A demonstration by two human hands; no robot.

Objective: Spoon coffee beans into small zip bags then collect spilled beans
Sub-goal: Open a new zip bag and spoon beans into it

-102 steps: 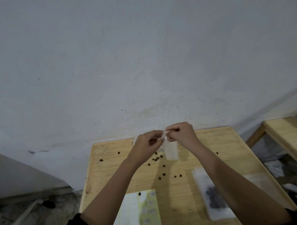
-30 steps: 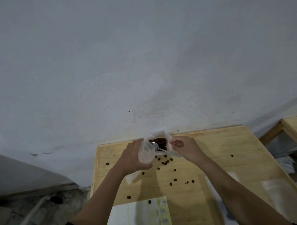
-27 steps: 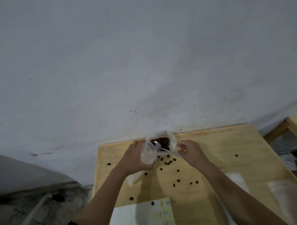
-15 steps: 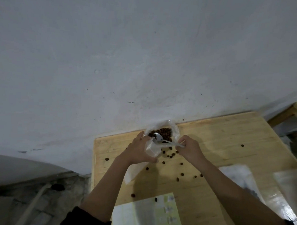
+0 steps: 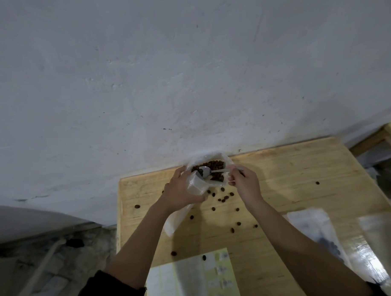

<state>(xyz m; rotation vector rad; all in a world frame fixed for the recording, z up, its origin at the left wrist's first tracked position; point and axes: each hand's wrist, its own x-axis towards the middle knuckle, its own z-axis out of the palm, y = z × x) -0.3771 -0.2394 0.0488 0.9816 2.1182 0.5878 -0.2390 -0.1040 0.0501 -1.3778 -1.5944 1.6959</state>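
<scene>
Table point(image 5: 291, 177) set against wall point(image 5: 187, 70). Bean pouch point(image 5: 215, 163) at the far edge. Just before it is the small zip bag point(image 5: 197, 185), held by the left hand point(image 5: 180, 190). The spoon point(image 5: 205, 170), held by the right hand point(image 5: 244, 181), has its bowl at the bag's mouth. Spilled beans point(image 5: 223, 199) lie scattered nearer; sheet point(image 5: 190, 281) at the near edge; flat bags point(image 5: 312, 228) to the right.

Light dim, cool, diffuse; source out of frame. Grey wall point(image 5: 187, 70) evenly lit. Soft shadow on the wooden table point(image 5: 290, 166) under the left arm point(image 5: 138, 238). Glare on the clear plastic bag point(image 5: 375, 241), lower right. Edges bowed by wide-angle lens; lower corners blurred.
</scene>
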